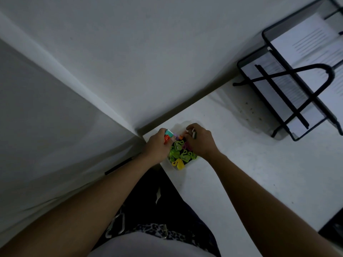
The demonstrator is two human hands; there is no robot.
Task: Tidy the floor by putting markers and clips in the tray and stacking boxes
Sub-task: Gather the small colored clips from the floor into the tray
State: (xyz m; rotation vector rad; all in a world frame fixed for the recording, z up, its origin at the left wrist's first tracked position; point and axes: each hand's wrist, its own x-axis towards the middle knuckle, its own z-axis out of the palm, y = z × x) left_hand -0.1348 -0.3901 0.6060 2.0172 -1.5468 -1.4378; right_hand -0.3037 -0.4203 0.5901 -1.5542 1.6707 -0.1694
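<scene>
Together, left hand point(156, 145) and right hand point(199, 140) grip items over the clips point(179, 154)

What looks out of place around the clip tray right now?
The clip tray sits at the very corner of the white table, and a yellow clip hangs over its near rim. A dark marker-like stick lies apart, left of the table.

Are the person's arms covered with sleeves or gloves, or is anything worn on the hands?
Both forearms are bare, with no sleeves in view. No gloves on the left hand or the right hand. A pale band on a right-hand finger might be a ring; it is too small to tell.
</scene>
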